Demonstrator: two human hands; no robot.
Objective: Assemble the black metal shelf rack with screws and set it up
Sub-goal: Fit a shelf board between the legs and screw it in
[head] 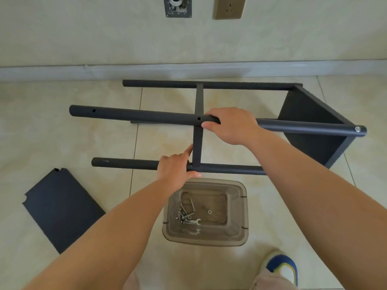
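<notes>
The black metal rack (pixel 310 114) lies on its side on the tiled floor, its tube legs pointing left. One shelf panel is fixed at the right end, and a second panel (pixel 198 130) stands edge-on between the legs. My right hand (pixel 230 125) grips the upper front tube (pixel 134 115) beside a screw hole. My left hand (pixel 178 167) holds the lower front tube (pixel 125 163), its index finger stretched up against the middle panel's edge. A silver bolt head (pixel 357 128) shows at the right end of the upper tube.
A clear plastic bin (pixel 206 212) with several screws, a washer and a small wrench sits on the floor near me. A loose black shelf panel (pixel 60 208) lies at the left. The wall and baseboard (pixel 146 70) run behind the rack. My shoe (pixel 281 266) is at the bottom right.
</notes>
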